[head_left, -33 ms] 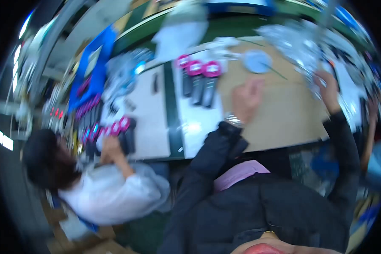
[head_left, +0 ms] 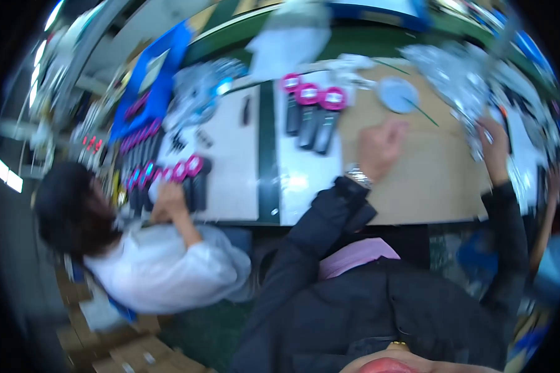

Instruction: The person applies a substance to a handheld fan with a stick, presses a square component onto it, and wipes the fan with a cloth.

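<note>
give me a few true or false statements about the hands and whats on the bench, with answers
1. The left hand lies on the brown board. True.
2. The right hand reaches into the heap of clear plastic bags. True.
3. Three pink-capped black devices lie to the right of the right hand. False: they lie left of the left hand, on the white mat.
4. The wristwatch is on the right wrist. False: it is on the left wrist.
5. A co-worker in a white shirt sits at the person's left. True.
6. The round pale blue disc is held in the left hand. False: it lies on the board beyond it.
</note>
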